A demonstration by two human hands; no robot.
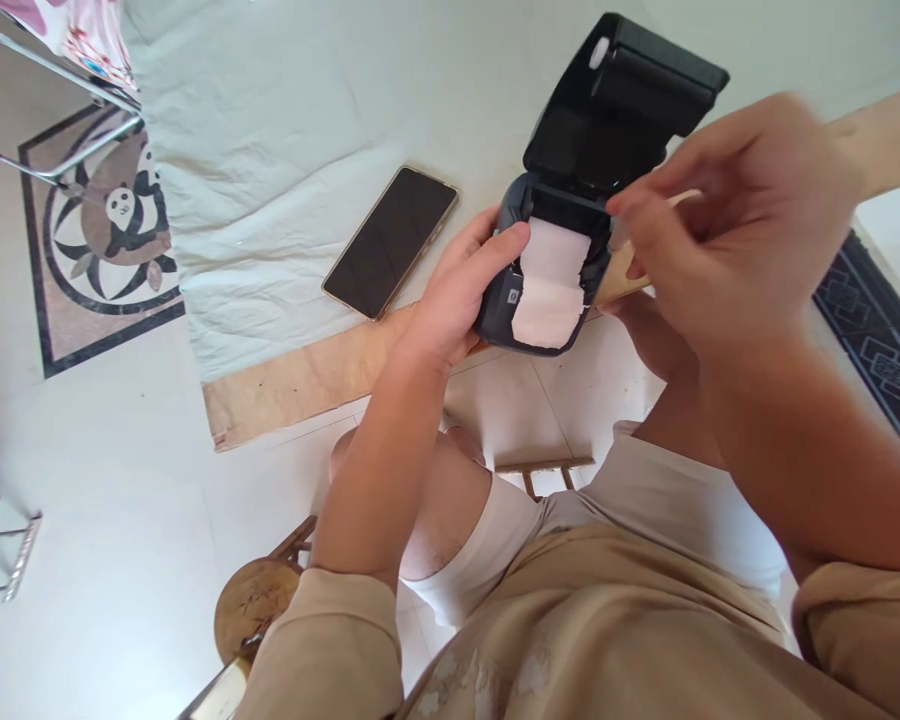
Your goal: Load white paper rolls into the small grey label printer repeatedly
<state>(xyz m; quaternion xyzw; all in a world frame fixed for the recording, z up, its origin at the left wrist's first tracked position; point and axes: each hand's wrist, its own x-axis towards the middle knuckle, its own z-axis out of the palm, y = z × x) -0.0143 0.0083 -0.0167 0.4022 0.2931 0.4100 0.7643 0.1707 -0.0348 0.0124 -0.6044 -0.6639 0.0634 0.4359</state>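
Note:
My left hand (pixel 474 270) grips a small dark receipt printer (pixel 544 345) by its left side, thumb on the rim. The printer's black lid (pixel 626 100) stands swung up and open. A piece of white paper (pixel 553 285) with ragged edges lies in the paper bay and over the front. My right hand (pixel 727 220) is at the printer's right edge near the hinge, thumb and fingertips drawn together. Whatever is between those fingertips is too blurred and small to name. Left of the printer a dark-screened phone (pixel 391 242) lies flat on the cloth.
A pale green cloth (pixel 285 150) covers the wooden table, whose bare front edge (pixel 300 385) shows. A round wooden stool (pixel 255 605) stands at lower left. Metal-framed furniture (pixel 67 75) is at upper left, beside a panda floor inlay (pixel 112 235).

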